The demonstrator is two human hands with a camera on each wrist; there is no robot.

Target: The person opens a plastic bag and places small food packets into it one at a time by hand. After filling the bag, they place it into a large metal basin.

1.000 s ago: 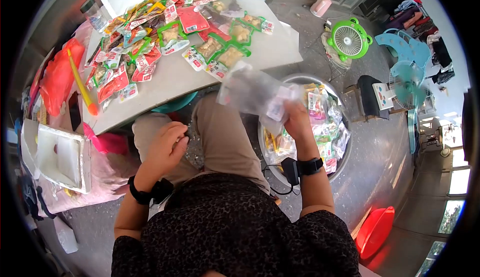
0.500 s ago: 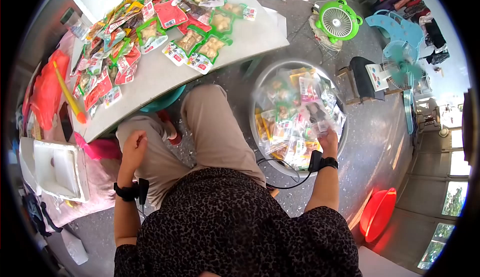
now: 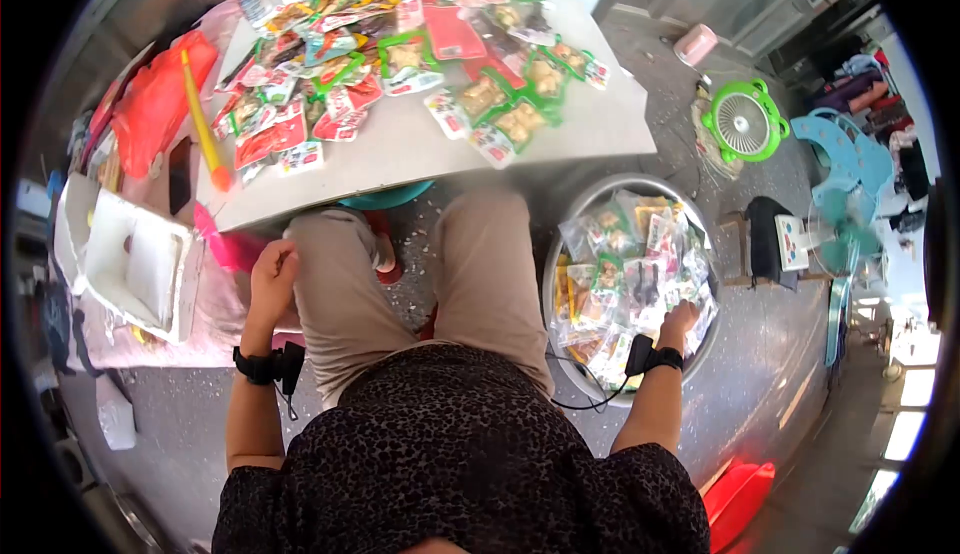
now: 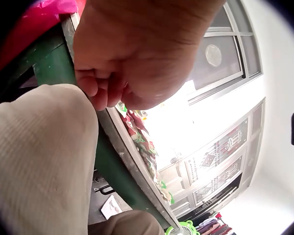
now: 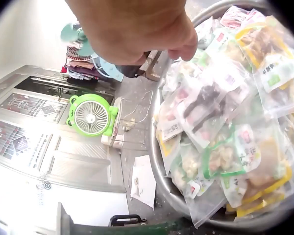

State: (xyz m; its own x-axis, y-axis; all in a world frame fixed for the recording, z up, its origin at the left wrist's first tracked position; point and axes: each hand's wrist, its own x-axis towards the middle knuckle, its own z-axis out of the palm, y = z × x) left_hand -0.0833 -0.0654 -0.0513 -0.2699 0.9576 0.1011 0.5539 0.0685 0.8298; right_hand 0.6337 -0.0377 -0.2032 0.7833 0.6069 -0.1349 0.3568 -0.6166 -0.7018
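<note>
My right hand (image 3: 680,322) hangs over the near right part of a metal basin (image 3: 560,354). Its fingers are loosely curled, and nothing shows held in them. In the right wrist view its fingertips (image 5: 186,51) overlap clear food packets by the basin's rim. A clear packet with dark contents (image 5: 203,105) lies on the heap, apart from the fingers. My left hand (image 3: 273,274) stays beside my left knee, near the table edge. In the left wrist view its fingers (image 4: 100,95) curl loosely around nothing.
Many colourful food packets (image 3: 455,34) are heaped on the white table (image 3: 400,159). A foam box (image 3: 135,264), red bag (image 3: 165,104) and yellow stick (image 3: 200,124) are at the left. Right of the basin stand a green fan (image 3: 742,122) and a stool (image 3: 768,239).
My right hand first carried clear packets from the table side to the basin. The packet with dark contents is now out of its fingers, on the heap. My left hand withdrew to the knee.
</note>
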